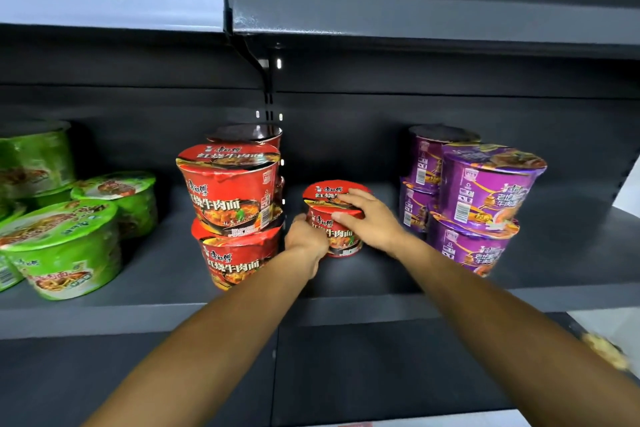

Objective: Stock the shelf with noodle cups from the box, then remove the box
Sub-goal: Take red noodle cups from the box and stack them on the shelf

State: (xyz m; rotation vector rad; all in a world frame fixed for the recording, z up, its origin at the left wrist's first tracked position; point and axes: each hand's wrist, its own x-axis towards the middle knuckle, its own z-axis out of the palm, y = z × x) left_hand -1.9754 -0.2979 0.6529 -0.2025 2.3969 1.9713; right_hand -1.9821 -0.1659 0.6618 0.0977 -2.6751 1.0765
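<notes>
A red noodle cup (pixel 325 192) stands upright on the dark grey shelf (pixel 363 274), right of a stack of red cups (pixel 230 198). My left hand (pixel 306 241) grips its lower left side. My right hand (pixel 372 215) lies over its lid and right rim, fingers curled round the edge. The stack holds two red cups in front, with more behind. The box is out of view.
Several green noodle cups (pixel 65 246) sit at the left of the shelf and stacked purple cups (pixel 485 191) at the right. An upper shelf (pixel 415 21) hangs overhead with a bracket at centre. A lower shelf front (pixel 381 374) runs beneath my arms.
</notes>
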